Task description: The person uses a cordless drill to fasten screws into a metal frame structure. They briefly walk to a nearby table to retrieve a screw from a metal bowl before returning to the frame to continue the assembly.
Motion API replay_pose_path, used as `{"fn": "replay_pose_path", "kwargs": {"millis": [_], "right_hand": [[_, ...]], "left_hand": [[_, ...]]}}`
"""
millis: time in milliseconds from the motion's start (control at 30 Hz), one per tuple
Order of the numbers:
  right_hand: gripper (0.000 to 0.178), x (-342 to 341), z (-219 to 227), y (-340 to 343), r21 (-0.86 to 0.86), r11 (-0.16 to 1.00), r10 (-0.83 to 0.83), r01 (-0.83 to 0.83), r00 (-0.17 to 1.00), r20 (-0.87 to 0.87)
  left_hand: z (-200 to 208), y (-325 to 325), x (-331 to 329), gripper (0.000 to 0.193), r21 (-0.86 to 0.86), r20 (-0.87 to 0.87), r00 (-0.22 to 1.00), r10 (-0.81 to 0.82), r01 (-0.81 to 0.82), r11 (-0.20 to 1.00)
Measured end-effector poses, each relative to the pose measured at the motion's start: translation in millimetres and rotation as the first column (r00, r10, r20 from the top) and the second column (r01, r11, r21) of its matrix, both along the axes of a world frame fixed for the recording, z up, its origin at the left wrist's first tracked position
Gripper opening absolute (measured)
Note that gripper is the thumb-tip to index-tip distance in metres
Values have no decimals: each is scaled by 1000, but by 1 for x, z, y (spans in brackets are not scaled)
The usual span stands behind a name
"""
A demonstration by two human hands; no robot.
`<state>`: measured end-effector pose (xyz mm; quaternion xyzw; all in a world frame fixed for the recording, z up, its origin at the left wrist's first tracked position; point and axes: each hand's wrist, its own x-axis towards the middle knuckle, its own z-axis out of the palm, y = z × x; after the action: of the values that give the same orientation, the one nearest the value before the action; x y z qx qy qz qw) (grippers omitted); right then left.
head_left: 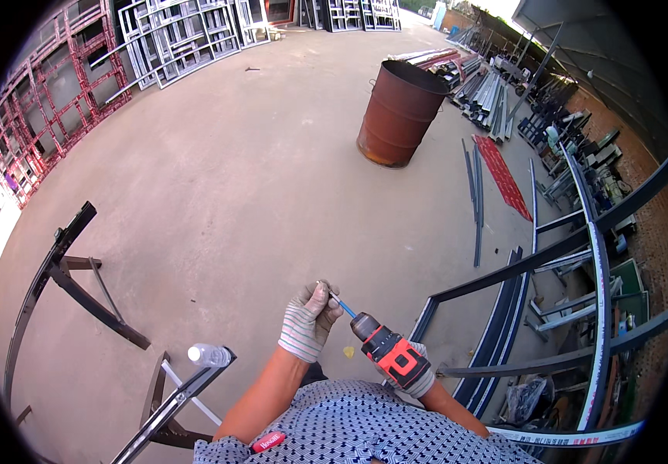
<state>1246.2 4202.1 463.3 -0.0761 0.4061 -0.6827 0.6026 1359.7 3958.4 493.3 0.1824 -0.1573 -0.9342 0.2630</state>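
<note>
My right hand [419, 379], in a striped work glove, is closed round a red and black cordless drill [396, 357] held in front of my body. From its chuck a long blue-shafted bit [341, 304] points up and to the left. My left hand [307, 319], gloved too, is closed with thumb and fingertips pinched at the bit's tip. Something small seems to be between those fingers, perhaps a screw, but it is too small to make out. Nearest to my left arm, a clear plastic bottle [208, 356] stands on a dark metal rail [187, 390].
A rusty open drum [402, 114] stands ahead on the concrete floor. Close on my right is a large frame of metal bars [598, 309]. Dark metal stands [59, 267] are at the left. Metal profiles [488, 100] and a red strip [502, 176] lie far right; window frames [183, 35] lean far left.
</note>
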Motion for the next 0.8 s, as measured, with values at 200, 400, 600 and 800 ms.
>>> {"fn": "replay_pose_path", "kwargs": {"millis": [200,400,600,800], "right_hand": [[30,-93,5,-121,-71,997,-49,34,977,-210],[28,-185,13,-253,-62,997,-50,51,999,19],[27,-285,7,-391,113,991,136,-77,472,-871],[29,-412,11,-538,-28,998,-15,-61,213,-977]], "left_hand": [[37,-128,-94,19,-107,12,996,-89,89,990],[24,-244,-187,20,-156,44,995,-90,96,983],[-8,-366,-279,21,-224,105,993,-49,71,972],[7,-481,-356,17,-215,251,964,85,-30,976]]}}
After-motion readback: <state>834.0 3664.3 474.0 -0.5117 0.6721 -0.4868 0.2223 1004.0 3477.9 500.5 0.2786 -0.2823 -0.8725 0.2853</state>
